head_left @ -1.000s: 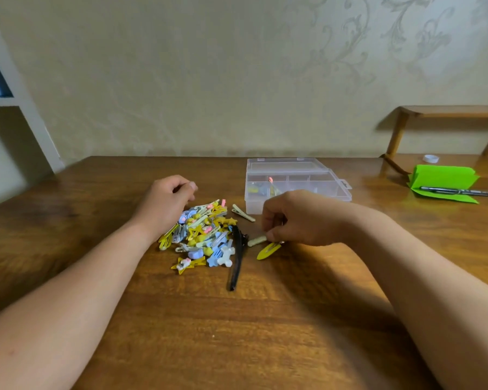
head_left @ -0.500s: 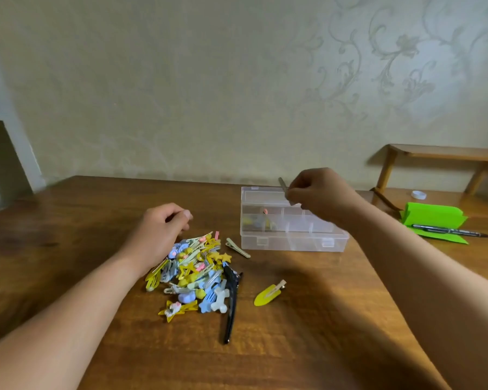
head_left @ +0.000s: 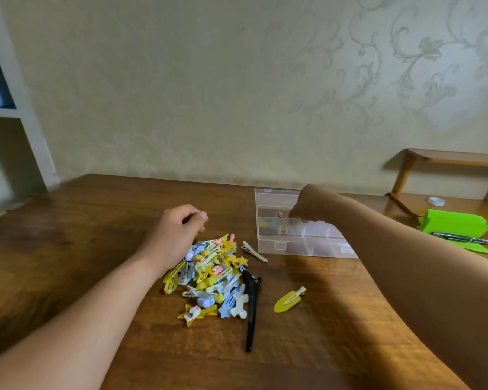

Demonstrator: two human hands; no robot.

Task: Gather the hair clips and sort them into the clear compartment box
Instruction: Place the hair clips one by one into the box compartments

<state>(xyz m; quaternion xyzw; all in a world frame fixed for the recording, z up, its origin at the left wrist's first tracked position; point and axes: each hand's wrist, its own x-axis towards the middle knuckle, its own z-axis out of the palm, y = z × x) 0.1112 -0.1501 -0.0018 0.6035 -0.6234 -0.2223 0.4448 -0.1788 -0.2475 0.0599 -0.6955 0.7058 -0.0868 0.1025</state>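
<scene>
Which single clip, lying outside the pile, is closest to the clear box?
The slim beige clip, just left of the clear box; the yellow clip and the long black clip lie farther from it.

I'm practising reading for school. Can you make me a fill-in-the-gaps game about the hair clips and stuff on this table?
The long hair clip next to the pile of colourful hair clips is ____.
The hand reaching into the clear plastic compartment box is the person's ____ one.
The dark pen lies on a folded paper sheet coloured ____.
The leaf-shaped hair clip lying alone on the brown wooden table is ____.
Missing words: black, right, green, yellow.
</scene>
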